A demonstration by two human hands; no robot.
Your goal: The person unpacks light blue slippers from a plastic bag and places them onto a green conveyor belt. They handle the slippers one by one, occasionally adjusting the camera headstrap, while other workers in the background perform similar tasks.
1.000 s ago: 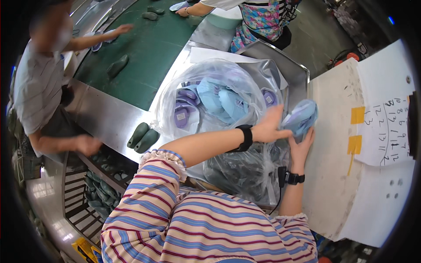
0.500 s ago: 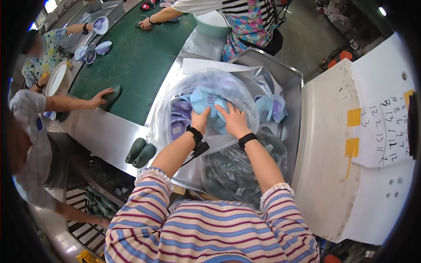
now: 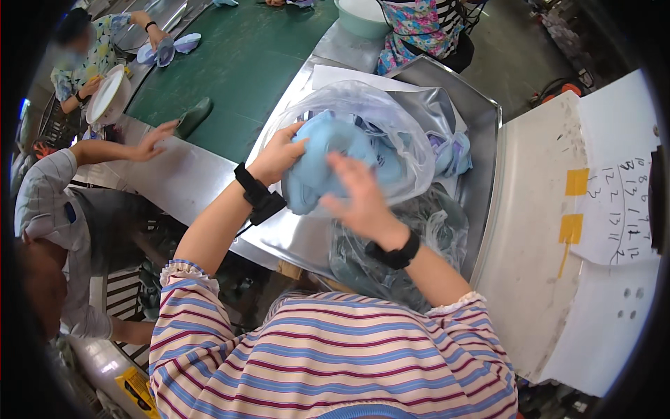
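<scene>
From afar I saw a green tabletop [image 3: 244,63], a pale green basin [image 3: 364,26] by its right edge, a white tub [image 3: 110,92] to its left, a written-on sheet [image 3: 598,234] well to its right

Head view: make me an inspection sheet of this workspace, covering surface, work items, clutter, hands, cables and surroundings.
Surface: metal tray with raised rim, beside a green work surface.
Work items: light-blue fabric held at the open clear bag, which has more blue pieces inside.
Clutter: second clear bag with dark contents; blue and purple pieces on the right.
Hands: left hand grips the fabric; right hand is blurred, fingers spread, contact unclear.
Cables: thin dark cord by the left wrist's black box.
Surroundings: co-workers left and top; white board with yellow tape right.
</scene>
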